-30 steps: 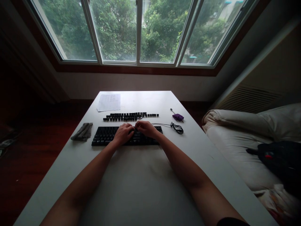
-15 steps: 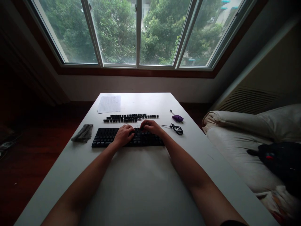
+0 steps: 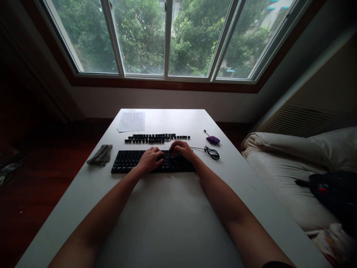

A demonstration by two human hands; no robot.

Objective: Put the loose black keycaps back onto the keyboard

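Note:
A black keyboard [image 3: 122, 161] lies across the white table, its middle partly covered by my hands. My left hand [image 3: 150, 159] rests on the keyboard with the palm down and the fingers lying over the keys, the thumb apart. Over the keyboard's right half, my right hand [image 3: 182, 149] has its fingers pinched together near the back edge. Whatever is between them is too small and dark to make out. Just behind the keyboard, loose black keycaps [image 3: 145, 139] stand in rows, with a small ring-shaped thing [image 3: 167, 140] beside them.
A grey cloth [image 3: 100, 155] lies left of the keyboard. On the right are a coiled black cable [image 3: 212, 153] and a purple item [image 3: 213, 140] with a thin stick beside it. A printed sheet [image 3: 131, 121] lies at the far left. A sofa [image 3: 279, 178] stands beyond the table's right edge.
The whole view has shifted slightly. My right hand's fingers have changed position a little over the keyboard; my left hand stays on the keys.

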